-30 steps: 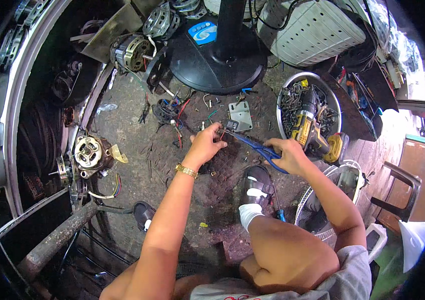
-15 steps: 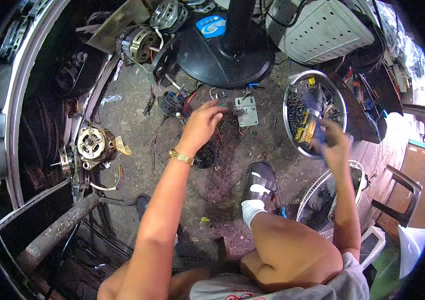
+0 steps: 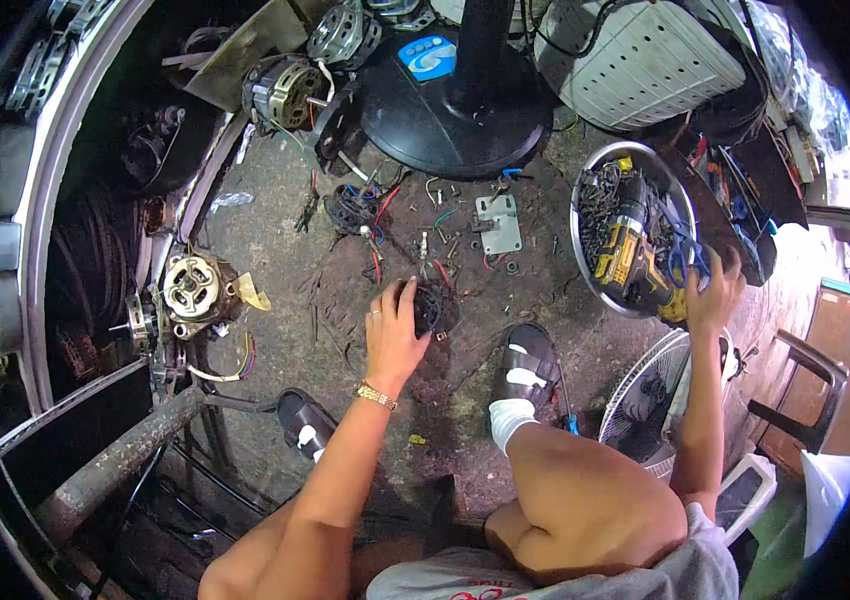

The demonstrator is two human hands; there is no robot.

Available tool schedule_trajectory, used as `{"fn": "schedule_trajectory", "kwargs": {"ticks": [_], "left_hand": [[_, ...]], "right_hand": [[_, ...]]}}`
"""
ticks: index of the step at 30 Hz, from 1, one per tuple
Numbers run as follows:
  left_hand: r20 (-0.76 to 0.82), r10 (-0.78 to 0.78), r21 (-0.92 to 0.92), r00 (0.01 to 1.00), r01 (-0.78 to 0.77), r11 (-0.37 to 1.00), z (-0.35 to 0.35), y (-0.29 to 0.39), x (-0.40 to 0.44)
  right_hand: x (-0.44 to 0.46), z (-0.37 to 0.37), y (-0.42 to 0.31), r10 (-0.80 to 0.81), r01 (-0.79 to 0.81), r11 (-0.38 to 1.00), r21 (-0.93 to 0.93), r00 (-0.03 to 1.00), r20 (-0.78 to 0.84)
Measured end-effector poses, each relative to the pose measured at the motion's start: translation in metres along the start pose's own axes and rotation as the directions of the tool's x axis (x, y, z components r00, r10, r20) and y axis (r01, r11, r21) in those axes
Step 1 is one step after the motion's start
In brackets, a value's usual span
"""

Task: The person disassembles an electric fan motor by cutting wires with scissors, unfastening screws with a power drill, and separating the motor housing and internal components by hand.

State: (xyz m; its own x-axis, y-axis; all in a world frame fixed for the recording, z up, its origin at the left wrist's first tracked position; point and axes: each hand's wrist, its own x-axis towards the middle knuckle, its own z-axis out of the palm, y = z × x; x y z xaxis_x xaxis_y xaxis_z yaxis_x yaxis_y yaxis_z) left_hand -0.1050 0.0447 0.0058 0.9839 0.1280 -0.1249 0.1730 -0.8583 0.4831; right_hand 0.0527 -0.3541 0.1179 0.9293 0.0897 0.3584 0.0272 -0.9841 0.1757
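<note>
My left hand (image 3: 397,332), wearing a ring and a gold bracelet, curls its fingers around the left edge of a dark round part (image 3: 431,308) low over the floor. The part's far side shows beyond my fingers. At the right, my right hand (image 3: 715,288) is closed on a blue-handled tool (image 3: 683,250), pliers or scissors, at the rim of a metal basin (image 3: 576,235). Inside the basin lie a yellow and black cordless drill (image 3: 625,250) and many small screws. Ahead of my left hand are a small wired motor part (image 3: 350,208) and a metal plate with holes (image 3: 498,224).
A black fan base (image 3: 455,125) stands ahead, with a perforated white tub (image 3: 640,65) to its right. A motor (image 3: 190,290) sits at left. A fan cage (image 3: 645,400) lies beside my right leg. Loose screws and wire scraps dot the floor.
My left hand has drawn back toward me from near the wires to the dark round part. My right hand has shifted right and slightly down, and the blue-handled tool now shows clearly in it.
</note>
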Motion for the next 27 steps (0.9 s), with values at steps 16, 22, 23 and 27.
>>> {"fn": "schedule_trajectory", "kwargs": {"ticks": [16,22,23,27], "left_hand": [[-0.068,-0.125,-0.916,0.99,-0.012,0.402,-0.004,-0.006,0.003],[0.047,-0.055,-0.149,0.997,0.062,0.987,0.007,-0.012,-0.006],[0.056,-0.104,-0.129,0.993,0.11,0.985,0.01,-0.013,0.0],[0.001,-0.102,-0.041,0.995,0.102,0.994,0.004,0.009,0.016]], "right_hand": [[-0.076,0.028,-0.271,-0.748,-0.018,0.482,0.876,0.512,0.422],[-0.067,0.061,-0.269,-0.832,-0.08,0.141,0.987,0.53,0.162],[-0.067,0.062,-0.269,-0.832,-0.194,0.153,0.969,0.504,0.232],[-0.065,0.045,-0.264,-0.809,-0.097,0.251,0.963,0.525,0.264]]}}
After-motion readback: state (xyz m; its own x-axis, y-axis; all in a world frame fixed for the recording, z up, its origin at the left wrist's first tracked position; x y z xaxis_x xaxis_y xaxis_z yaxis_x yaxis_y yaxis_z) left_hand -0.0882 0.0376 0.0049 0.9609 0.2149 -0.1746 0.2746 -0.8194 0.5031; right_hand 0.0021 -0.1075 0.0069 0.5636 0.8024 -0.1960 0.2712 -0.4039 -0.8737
